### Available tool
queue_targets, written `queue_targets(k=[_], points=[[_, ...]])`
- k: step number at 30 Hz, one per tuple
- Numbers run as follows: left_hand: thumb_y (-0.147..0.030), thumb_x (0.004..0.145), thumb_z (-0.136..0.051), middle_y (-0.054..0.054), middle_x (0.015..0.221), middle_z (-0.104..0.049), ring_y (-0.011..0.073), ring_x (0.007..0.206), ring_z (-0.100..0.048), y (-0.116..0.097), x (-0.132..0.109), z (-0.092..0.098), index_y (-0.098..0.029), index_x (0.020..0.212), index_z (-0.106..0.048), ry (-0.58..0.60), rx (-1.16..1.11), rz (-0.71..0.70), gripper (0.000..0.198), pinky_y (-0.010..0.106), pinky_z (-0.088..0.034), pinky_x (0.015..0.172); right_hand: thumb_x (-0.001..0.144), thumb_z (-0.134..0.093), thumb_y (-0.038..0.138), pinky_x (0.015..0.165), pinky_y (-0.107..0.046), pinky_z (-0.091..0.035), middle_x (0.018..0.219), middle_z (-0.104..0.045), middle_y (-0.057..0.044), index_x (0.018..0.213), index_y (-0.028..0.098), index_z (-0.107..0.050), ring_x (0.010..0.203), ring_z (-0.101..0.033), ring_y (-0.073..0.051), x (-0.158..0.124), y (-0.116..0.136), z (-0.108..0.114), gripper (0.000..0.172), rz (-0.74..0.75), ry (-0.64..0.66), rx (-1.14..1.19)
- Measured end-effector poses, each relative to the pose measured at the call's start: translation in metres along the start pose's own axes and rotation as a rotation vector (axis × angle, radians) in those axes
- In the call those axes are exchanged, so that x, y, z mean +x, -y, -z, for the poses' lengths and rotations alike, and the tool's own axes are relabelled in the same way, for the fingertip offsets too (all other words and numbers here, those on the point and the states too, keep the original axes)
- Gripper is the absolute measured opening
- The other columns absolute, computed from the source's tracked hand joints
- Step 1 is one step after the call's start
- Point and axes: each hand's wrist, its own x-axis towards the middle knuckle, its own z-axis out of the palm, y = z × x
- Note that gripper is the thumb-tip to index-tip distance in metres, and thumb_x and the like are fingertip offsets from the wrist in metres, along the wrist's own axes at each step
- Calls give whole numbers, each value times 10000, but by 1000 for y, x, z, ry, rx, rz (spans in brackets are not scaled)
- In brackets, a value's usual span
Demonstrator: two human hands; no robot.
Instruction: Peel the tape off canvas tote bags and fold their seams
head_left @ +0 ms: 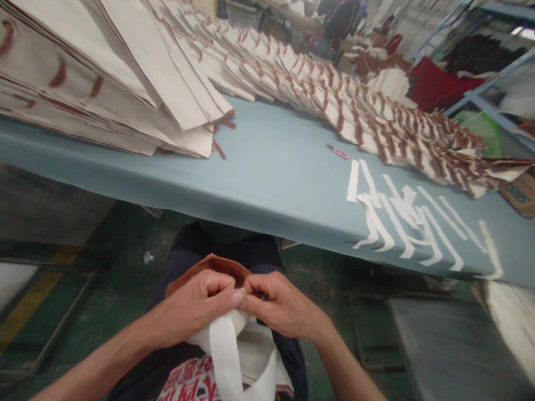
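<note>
Both of my hands work close to my lap, below the table edge. My left hand point(200, 303) is closed in a pinch on a cream cloth bag point(251, 348) with a brown rim point(209, 266). My right hand point(278, 303) is closed too, its fingertips meeting the left ones on the same bag. A white strap point(223, 356) of the bag hangs down between my forearms.
A blue-grey table point(271, 167) spans the view. A tall stack of cream bags point(104, 83) lies at its left, and a long overlapping row of bags point(376, 117) runs along the back. White strips point(401, 217) and a pink pen point(337, 151) lie at right. Green floor below.
</note>
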Motion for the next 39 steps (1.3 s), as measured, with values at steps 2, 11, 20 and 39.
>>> queue_targets(k=[2,11,20,39], points=[[-1076,749,-655,-89,615,-374,90,558,-286,-1,0,0,-242,662,-424,3,-3,-1,870,233,-220,490,1051,-668,700,613,-280,-300,720,-547,39,773,195,-589,675,-457,-123,1,0,0,583,-8,2,8],[-1123,686,-642,-83,605,-382,91,546,-307,-3,3,-1,-243,659,-436,-21,-2,30,904,227,-228,483,1053,-660,644,600,-281,-288,705,-510,48,755,202,-557,664,-426,-118,2,-2,-1,543,-18,9,6],[-1108,684,-665,-72,598,-399,92,540,-316,-2,3,-2,-247,642,-431,-30,-10,28,893,228,-229,478,1045,-648,559,610,-285,-294,719,-525,45,771,203,-566,671,-439,-122,1,-3,-1,457,-12,16,13],[-1040,958,-365,-33,669,-467,154,618,-386,-2,-13,16,-220,689,-555,-106,138,-53,884,261,-354,572,1019,-728,429,615,-267,-330,703,-547,61,751,208,-588,653,-442,-113,-6,14,8,374,101,-21,87]])
